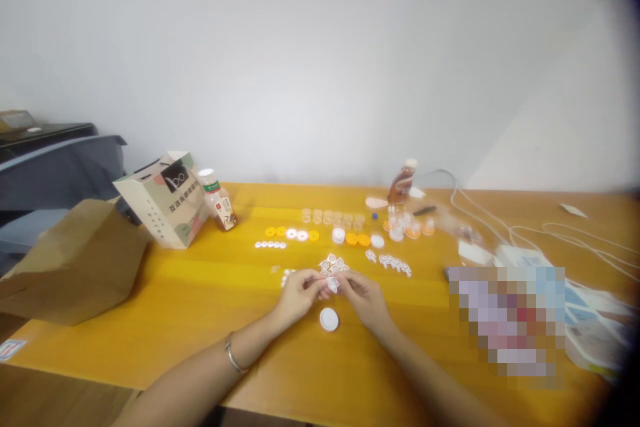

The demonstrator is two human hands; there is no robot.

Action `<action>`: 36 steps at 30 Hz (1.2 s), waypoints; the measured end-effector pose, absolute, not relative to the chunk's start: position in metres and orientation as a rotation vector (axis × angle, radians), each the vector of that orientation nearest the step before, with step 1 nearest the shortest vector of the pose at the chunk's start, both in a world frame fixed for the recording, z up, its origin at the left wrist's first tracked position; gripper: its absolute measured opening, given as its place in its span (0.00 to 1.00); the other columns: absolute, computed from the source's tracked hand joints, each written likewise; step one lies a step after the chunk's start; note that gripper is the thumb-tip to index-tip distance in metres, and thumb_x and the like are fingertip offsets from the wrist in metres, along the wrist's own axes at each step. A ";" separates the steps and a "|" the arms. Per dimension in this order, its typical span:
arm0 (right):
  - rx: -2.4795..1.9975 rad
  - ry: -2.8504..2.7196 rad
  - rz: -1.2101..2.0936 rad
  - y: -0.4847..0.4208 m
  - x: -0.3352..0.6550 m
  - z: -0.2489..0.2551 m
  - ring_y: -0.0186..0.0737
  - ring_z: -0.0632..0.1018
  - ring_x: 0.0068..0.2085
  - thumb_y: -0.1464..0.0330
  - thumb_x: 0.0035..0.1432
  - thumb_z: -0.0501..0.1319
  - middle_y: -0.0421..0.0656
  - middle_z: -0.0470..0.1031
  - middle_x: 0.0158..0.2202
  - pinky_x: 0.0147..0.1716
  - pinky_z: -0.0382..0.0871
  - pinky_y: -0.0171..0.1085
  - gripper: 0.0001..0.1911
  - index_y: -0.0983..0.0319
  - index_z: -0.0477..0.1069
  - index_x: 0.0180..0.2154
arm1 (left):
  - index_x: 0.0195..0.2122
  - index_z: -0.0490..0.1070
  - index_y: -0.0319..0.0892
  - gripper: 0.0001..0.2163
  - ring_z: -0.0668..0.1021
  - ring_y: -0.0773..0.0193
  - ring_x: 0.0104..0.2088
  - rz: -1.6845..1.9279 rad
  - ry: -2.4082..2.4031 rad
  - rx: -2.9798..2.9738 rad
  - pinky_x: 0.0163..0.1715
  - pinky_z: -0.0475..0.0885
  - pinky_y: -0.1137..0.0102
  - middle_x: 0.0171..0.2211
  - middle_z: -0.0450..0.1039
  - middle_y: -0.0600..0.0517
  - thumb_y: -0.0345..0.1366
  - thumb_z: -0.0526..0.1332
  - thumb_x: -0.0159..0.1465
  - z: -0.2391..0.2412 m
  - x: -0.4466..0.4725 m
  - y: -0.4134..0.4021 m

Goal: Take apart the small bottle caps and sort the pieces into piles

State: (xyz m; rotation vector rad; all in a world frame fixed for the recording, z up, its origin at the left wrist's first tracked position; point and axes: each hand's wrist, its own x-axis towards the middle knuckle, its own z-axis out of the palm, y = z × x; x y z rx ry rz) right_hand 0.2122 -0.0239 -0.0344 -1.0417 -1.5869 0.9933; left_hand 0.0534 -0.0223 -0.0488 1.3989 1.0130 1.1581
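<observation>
My left hand point(301, 292) and my right hand point(364, 295) meet over the middle of the table. Between their fingertips they pinch a small white plastic piece point(333, 285), its details blurred. A round white lid point(329, 319) lies just below the hands. Right behind the fingers is a pile of white cut-out pieces point(333, 262). More such pieces point(395, 263) lie in a row to the right. Some small white bits point(287, 276) are partly hidden behind my left hand.
Farther back are rows of yellow and white discs point(351, 239), small white rings point(271, 245) and clear cups point(333, 217). A milk-drink bottle point(219, 200), a paper bag point(170, 203) and brown paper point(80, 260) stand left. A dark drink bottle point(401, 182) and white cables point(493, 223) are right.
</observation>
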 end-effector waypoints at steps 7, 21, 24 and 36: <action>-0.994 -1.456 1.287 -0.018 0.211 -0.035 0.36 0.74 0.25 0.54 0.51 0.59 0.39 0.74 0.22 0.31 0.71 0.36 0.17 0.61 0.74 0.28 | 0.27 0.71 0.35 0.16 0.75 0.69 0.24 1.052 0.861 1.174 0.25 0.66 0.76 0.24 0.74 0.49 0.46 0.64 0.54 -0.048 0.047 -0.020; -0.997 -1.516 1.165 -0.023 0.209 -0.041 0.38 0.77 0.31 0.60 0.46 0.65 0.42 0.77 0.29 0.36 0.73 0.40 0.14 0.60 0.73 0.36 | 0.31 0.73 0.36 0.17 0.76 0.66 0.27 1.039 0.886 1.350 0.30 0.70 0.72 0.27 0.75 0.48 0.48 0.59 0.58 -0.048 0.046 -0.020; -1.006 -1.540 1.131 -0.021 0.210 -0.041 0.38 0.77 0.32 0.61 0.47 0.64 0.42 0.77 0.30 0.36 0.72 0.39 0.13 0.60 0.73 0.36 | 0.43 0.71 0.39 0.16 0.77 0.63 0.35 1.117 0.892 1.453 0.38 0.72 0.69 0.38 0.75 0.46 0.44 0.59 0.59 -0.048 0.047 -0.022; -0.984 -1.512 1.250 -0.021 0.209 -0.039 0.38 0.77 0.33 0.63 0.48 0.63 0.43 0.77 0.31 0.36 0.71 0.38 0.12 0.61 0.72 0.35 | 0.46 0.69 0.43 0.12 0.77 0.62 0.40 1.365 1.075 2.081 0.42 0.72 0.68 0.41 0.75 0.48 0.33 0.56 0.62 -0.051 0.044 -0.032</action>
